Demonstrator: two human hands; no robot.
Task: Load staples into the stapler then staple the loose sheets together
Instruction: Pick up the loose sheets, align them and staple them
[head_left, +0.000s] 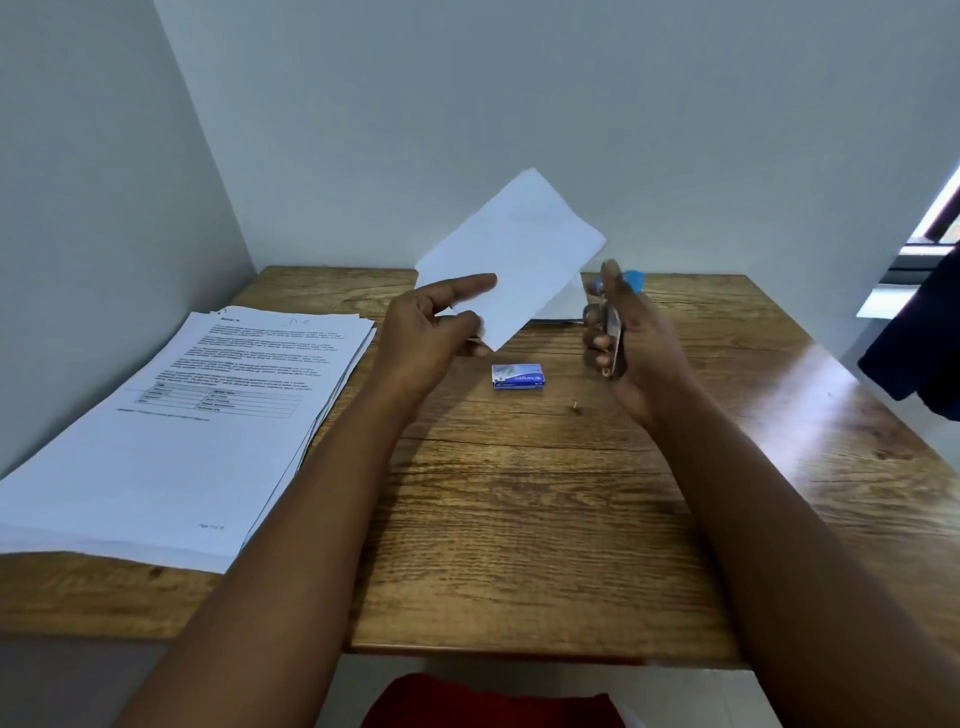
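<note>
Our left hand (436, 325) pinches white paper (511, 254); our right hand (621, 332) grips the stapler (613, 332). A blue staple box (518, 376) lies between them, a printed stack (202, 415) at nine o'clock, its writing too blurry.

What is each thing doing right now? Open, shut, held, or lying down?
Left hand: pinches the sheets.
Sheets: held up, tilted.
Right hand: grips the stapler.
Stapler: held upright; open or shut unclear.
Staple box: lying flat, closed.
Paper stack: lying on table.
</note>
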